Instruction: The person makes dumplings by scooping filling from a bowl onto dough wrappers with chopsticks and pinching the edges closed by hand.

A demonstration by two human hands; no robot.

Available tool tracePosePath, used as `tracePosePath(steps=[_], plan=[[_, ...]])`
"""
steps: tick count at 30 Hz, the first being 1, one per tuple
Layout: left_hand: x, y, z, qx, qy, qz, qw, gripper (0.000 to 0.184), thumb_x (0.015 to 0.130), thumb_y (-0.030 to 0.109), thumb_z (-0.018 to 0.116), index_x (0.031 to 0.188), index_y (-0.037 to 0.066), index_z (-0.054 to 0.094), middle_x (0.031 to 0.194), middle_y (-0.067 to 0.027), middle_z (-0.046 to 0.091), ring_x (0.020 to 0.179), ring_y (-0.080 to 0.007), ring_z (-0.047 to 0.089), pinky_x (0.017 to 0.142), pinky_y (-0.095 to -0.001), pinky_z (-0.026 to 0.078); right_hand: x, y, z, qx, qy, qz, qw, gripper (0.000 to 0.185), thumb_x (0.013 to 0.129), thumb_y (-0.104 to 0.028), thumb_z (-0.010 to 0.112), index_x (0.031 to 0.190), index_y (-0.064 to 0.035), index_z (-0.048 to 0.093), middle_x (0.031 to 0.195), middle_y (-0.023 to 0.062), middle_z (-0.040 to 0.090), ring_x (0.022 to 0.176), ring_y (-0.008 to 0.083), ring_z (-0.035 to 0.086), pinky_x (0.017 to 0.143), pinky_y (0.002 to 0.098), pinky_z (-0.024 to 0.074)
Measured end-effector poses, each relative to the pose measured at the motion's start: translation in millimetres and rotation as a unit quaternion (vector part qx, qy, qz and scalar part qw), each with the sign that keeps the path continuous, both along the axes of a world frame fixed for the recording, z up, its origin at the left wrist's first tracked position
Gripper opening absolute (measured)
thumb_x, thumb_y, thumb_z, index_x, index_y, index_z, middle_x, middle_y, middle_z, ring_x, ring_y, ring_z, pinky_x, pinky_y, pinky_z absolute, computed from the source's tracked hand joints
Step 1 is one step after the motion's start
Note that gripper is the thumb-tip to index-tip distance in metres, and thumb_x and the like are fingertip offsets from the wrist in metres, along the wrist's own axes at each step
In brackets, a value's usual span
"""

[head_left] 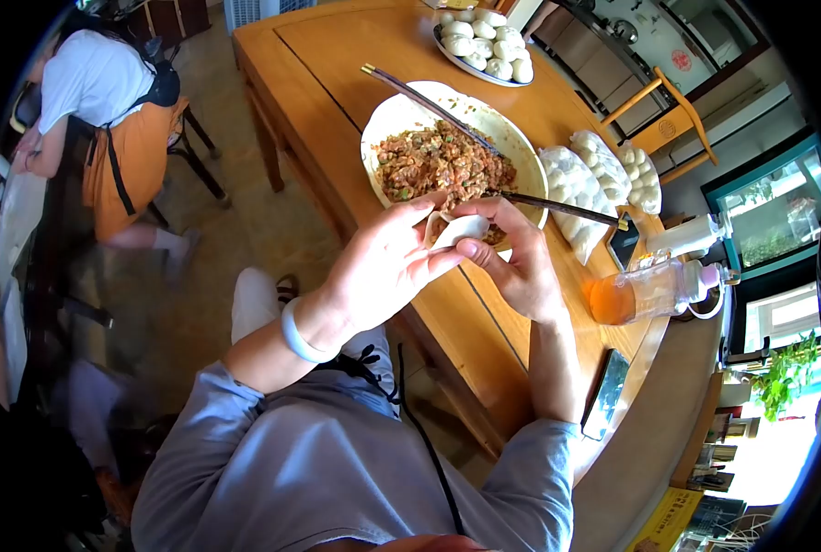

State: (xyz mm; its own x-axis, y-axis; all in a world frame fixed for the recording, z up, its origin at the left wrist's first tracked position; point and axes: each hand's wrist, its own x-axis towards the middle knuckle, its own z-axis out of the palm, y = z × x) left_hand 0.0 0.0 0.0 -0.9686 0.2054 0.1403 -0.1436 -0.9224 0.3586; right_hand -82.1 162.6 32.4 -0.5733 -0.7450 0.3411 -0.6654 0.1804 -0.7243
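Note:
Between the fingertips of both hands is a dumpling point(461, 232), its pale wrapper folded partly round with an opening on the left side. My left hand point(383, 253), with a pale bracelet at the wrist, supports it from the left. The thumb and fingers of my right hand point(521, 262) pinch its right edge. Just beyond the hands stands a large white bowl point(528, 170) of minced filling point(442, 161). Dark chopsticks point(429, 106) lie across the bowl, and another dark stick point(567, 206) sticks out on its right side.
A plate point(510, 83) of white dumplings sits at the table's far end. Bags point(571, 198) of white pieces, a bottle point(636, 293) with orange liquid, and two phones point(624, 241) point(606, 394) line the right side. A chair point(659, 129) stands beyond. Another person point(107, 83) bends over at left.

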Motion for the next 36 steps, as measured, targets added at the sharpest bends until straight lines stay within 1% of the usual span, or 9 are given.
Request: tracePosePath(steps=[5, 10, 13, 17, 21, 25, 26, 29, 36], plan=[[1, -1, 6, -0.006, 0.002, 0.026, 1.000, 0.028, 0.093, 0.020, 0.040, 0.118, 0.008, 0.045, 0.115, -0.0095, 0.051, 0.107, -0.0194, 0.051, 0.096, -0.0357, 0.041, 6, -4, 1, -0.037, -0.116, -0.004, 0.993, 0.022, 0.084, -0.008, 0.060, 0.105, -0.0037, 0.056, 0.096, 0.0110, 0.060, 0.091, 0.0219, 0.060, 0.079, 0.0324, 0.0482], [1, -2, 7, -0.034, 0.015, 0.000, 0.999, 0.043, 0.092, 0.013, 0.040, 0.131, 0.004, 0.026, 0.118, -0.0106, 0.048, 0.112, -0.0222, 0.050, 0.100, -0.0405, 0.039, -1, 2, -4, -0.066, -0.251, 0.054, 0.964, 0.022, 0.089, -0.014, 0.056, 0.108, -0.0035, 0.051, 0.100, 0.0062, 0.057, 0.094, 0.0138, 0.056, 0.081, 0.0290, 0.0462], [4, 0, 15, -0.111, 0.013, 0.018, 0.994, 0.052, 0.091, 0.017, 0.037, 0.137, 0.002, 0.019, 0.128, -0.0163, 0.043, 0.116, -0.0277, 0.047, 0.103, -0.0416, 0.035, -3, 2, -3, -0.108, -0.336, 0.068, 0.933, 0.022, 0.090, -0.014, 0.054, 0.108, -0.0038, 0.049, 0.099, 0.0058, 0.058, 0.092, 0.0115, 0.055, 0.079, 0.0275, 0.0462], [8, -6, 27, -0.210, 0.057, 0.018, 0.976, 0.057, 0.091, 0.016, 0.042, 0.138, 0.001, 0.014, 0.133, -0.0185, 0.038, 0.108, -0.0304, 0.053, 0.095, -0.0392, 0.043, 2, -1, 4, -0.175, -0.401, 0.042, 0.898, 0.019, 0.090, -0.014, 0.053, 0.105, -0.0039, 0.049, 0.097, 0.0074, 0.059, 0.087, 0.0140, 0.059, 0.075, 0.0271, 0.0497], [9, -5, 20, -0.387, 0.126, 0.155, 0.900, 0.067, 0.089, 0.021, 0.056, 0.138, 0.000, 0.014, 0.137, -0.0233, 0.030, 0.098, -0.0201, 0.059, 0.080, -0.0309, 0.049, 2, 2, 9, -0.235, -0.446, 0.054, 0.862, 0.017, 0.090, -0.014, 0.053, 0.104, -0.0048, 0.049, 0.096, 0.0092, 0.060, 0.081, 0.0181, 0.063, 0.071, 0.0278, 0.0526], [0, 0, 11, -0.547, 0.241, 0.324, 0.734, 0.066, 0.084, 0.022, 0.063, 0.136, 0.000, 0.027, 0.129, -0.0227, 0.043, 0.105, -0.0236, 0.055, 0.082, -0.0330, 0.047, 7, -1, 5, -0.246, -0.474, 0.102, 0.840, 0.017, 0.090, -0.012, 0.052, 0.106, -0.0061, 0.049, 0.097, 0.0078, 0.059, 0.089, 0.0173, 0.060, 0.074, 0.0285, 0.0514], [3, 3, 15, -0.523, 0.196, 0.285, 0.779, 0.067, 0.082, 0.023, 0.066, 0.134, 0.000, 0.031, 0.128, -0.0211, 0.045, 0.112, -0.0254, 0.051, 0.088, -0.0340, 0.044, 8, 0, 5, -0.234, -0.484, 0.113, 0.835, 0.017, 0.090, -0.011, 0.052, 0.106, -0.0063, 0.049, 0.099, 0.0072, 0.058, 0.092, 0.0173, 0.058, 0.076, 0.0294, 0.0505], [-2, -2, 7, -0.591, 0.257, 0.345, 0.682, 0.059, 0.081, 0.021, 0.066, 0.129, -0.001, 0.039, 0.130, -0.0209, 0.043, 0.119, -0.0299, 0.046, 0.096, -0.0370, 0.038, 15, -3, 9, -0.243, -0.474, 0.108, 0.839, 0.017, 0.090, -0.011, 0.052, 0.106, -0.0066, 0.049, 0.100, 0.0075, 0.058, 0.093, 0.0179, 0.058, 0.077, 0.0302, 0.0500], [-3, -1, 8, -0.608, 0.288, 0.344, 0.656, 0.059, 0.086, 0.026, 0.057, 0.134, 0.000, 0.034, 0.139, -0.0185, 0.033, 0.129, -0.0303, 0.032, 0.103, -0.0379, 0.030, 14, -2, 7, -0.232, -0.475, 0.112, 0.841, 0.017, 0.089, -0.015, 0.054, 0.103, -0.0070, 0.049, 0.098, 0.0061, 0.058, 0.090, 0.0158, 0.058, 0.075, 0.0286, 0.0488]])
